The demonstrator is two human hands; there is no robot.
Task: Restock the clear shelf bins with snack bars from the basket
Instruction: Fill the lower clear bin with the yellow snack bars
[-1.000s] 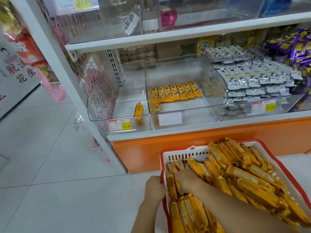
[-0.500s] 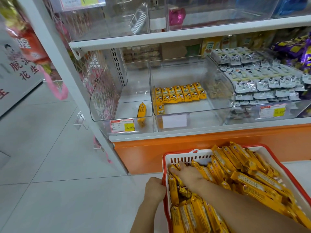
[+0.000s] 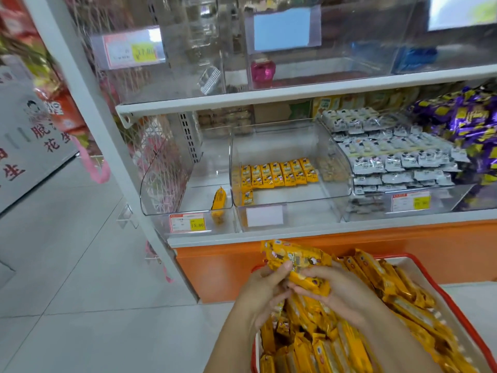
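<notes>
Nearest, at 5 o'clock of the view: red-rimmed basket [image 3: 408,265], heaped with yellow-wrapped snack bars [image 3: 357,343] lying in loose overlapping rows. Above its near-left corner, at 6 o'clock, both hands meet on one bundle of bars [image 3: 295,259] raised clear of the heap. Left hand [image 3: 265,292] grasps the bundle from the 9 o'clock side, thumb on top and fingers curled beneath. Right hand [image 3: 341,292] grasps it from the 3 o'clock side, fingers wrapped under the lower wrappers. Count of bars in the bundle cannot be told. Beyond the hands, an orange base panel [image 3: 403,254] runs under the lower shelf. On that shelf, at 10 o'clock from the hands, the left-hand bin [image 3: 161,184] holds a single bar [image 3: 220,200] leaning against its right wall; a price tag [image 3: 187,223] sits on its front. At 12 o'clock, the middle bin [image 3: 336,168] holds one row of bars [image 3: 278,173] towards the back, with one more bar in front of its left end, and carries a blank label [image 3: 264,215]. At 2 o'clock, the right-hand bin [image 3: 457,200] is stacked with white-and-grey packets [image 3: 390,157]; purple packets [image 3: 462,122] lie further right. Farthest, the upper shelf [image 3: 295,94] carries clear bins, one containing a pink item [image 3: 262,70]
</notes>
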